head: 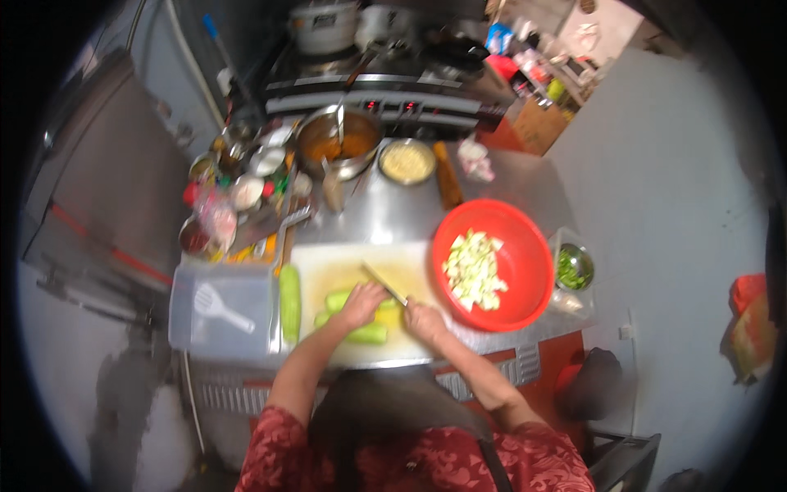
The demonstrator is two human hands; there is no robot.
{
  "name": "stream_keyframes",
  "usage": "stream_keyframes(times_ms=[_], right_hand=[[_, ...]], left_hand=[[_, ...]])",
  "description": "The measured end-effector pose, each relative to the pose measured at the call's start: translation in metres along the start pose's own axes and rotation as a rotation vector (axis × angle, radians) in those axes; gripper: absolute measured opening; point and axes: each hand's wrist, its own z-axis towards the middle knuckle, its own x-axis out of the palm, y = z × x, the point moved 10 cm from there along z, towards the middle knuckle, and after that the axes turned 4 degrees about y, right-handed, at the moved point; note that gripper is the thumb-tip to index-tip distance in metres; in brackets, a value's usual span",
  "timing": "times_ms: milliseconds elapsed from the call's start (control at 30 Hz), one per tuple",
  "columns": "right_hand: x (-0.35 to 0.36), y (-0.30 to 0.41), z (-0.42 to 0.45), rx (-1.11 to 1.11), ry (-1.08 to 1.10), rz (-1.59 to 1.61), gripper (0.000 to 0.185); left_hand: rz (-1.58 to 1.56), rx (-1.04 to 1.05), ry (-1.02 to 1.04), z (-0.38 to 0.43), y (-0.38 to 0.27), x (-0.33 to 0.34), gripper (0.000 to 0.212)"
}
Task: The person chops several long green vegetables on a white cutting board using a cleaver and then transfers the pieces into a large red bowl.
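On a white cutting board (307, 255), peeled pieces of a long green vegetable (369, 334) lie side by side. My left hand (364, 302) rests on the upper piece, its fingers pressed on top. A kitchen knife (385, 282) is held by its handle in my right hand (424, 320), the blade slanting up and left just beyond my left fingers. Another whole green vegetable (290, 304) lies along the board's left edge. To the right, a red plastic basin (533, 264) holds pale chopped pieces (474, 270).
Left of the board sits a translucent plastic bin (184, 307) with a white slotted turner (224, 309). Behind are a metal pot (359, 169) of orange-brown liquid, a bowl of pale bits (407, 162) and a wooden stick (447, 175). Chopped greens in a metal bowl (573, 267) stand right.
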Motion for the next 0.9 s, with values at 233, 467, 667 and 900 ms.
stream_keyframes(times_ms=[233, 467, 667, 900], right_hand=[[-0.027, 0.030, 0.008, -0.131, -0.079, -0.032, 0.020], [-0.010, 0.023, 0.021, -0.100, 0.048, -0.075, 0.020], [-0.008, 0.016, 0.026, -0.067, 0.040, -0.023, 0.022], [-0.009, 0.020, 0.020, -0.076, -0.009, 0.024, 0.022]], left_hand=[[-0.038, -0.009, -0.025, -0.004, -0.002, -0.002, 0.045], [-0.081, -0.005, -0.033, -0.004, -0.004, -0.009, 0.046], [-0.082, 0.019, -0.081, -0.003, -0.007, -0.010, 0.048], [-0.075, 0.006, -0.120, -0.011, -0.003, -0.003, 0.050]])
